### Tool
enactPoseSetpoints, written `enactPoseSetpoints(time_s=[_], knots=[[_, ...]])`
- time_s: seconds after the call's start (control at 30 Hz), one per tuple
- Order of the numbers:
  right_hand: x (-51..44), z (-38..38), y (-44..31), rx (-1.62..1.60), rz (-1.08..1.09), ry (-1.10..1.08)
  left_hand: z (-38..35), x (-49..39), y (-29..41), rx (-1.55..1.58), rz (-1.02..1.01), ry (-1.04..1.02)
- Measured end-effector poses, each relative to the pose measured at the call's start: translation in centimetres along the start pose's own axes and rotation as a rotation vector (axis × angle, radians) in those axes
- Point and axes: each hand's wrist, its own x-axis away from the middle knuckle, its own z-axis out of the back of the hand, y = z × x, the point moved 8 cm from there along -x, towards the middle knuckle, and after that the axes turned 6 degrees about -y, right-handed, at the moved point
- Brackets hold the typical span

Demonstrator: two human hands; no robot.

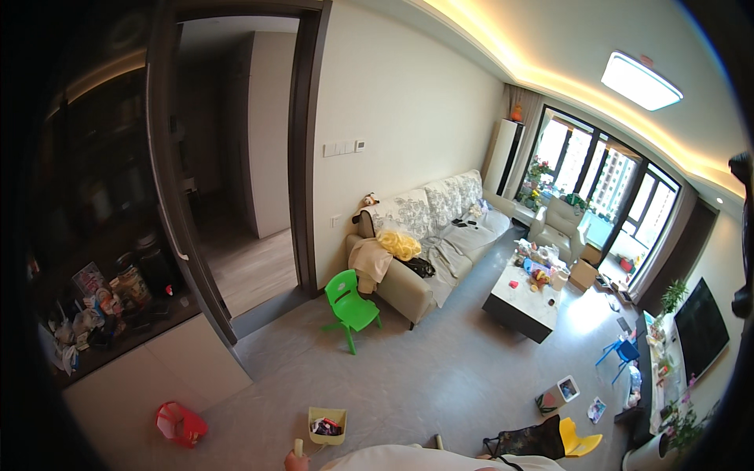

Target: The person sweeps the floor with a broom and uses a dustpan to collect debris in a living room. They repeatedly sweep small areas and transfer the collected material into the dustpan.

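Observation:
At the bottom edge, my left hand point(296, 462) is closed around a pale yellow handle point(298, 447). Just beyond it on the floor sits a pale yellow-green dustpan point(318, 437) with dark and light litter inside. A thin pale rod runs from the dustpan toward my body, but its link to the handle is not clear. A second rod end point(439, 441) shows above my white top point(389, 459). Only small patches of skin show at the bottom right, perhaps my right hand point(486, 469); its grip is hidden.
A red bin point(181, 425) stands left, near a cabinet point(159, 359). Ahead are a green child's chair point(353, 306), a sofa point(406, 294) and a coffee table point(512, 300). Rightward are a patterned bin point(554, 397), a yellow chair point(577, 440) and a blue chair point(625, 351).

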Motion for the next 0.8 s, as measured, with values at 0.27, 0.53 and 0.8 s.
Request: enactPoseSetpoints(time_s=[0.27,0.53,0.8], knots=[[1.1,-1.1,0.6,0.116,-0.101,-0.115,0.0,3.1,-3.1,0.022,0.067,0.069],[4.2,0.7,1.3,0.305,-0.115,-0.201,-0.9,7.5,-5.5,0.145,0.316,0.19],[7.3,1.7,3.0,0.448,0.05,-0.071,-2.3,15.3,-3.4,0.292,0.316,0.275]])
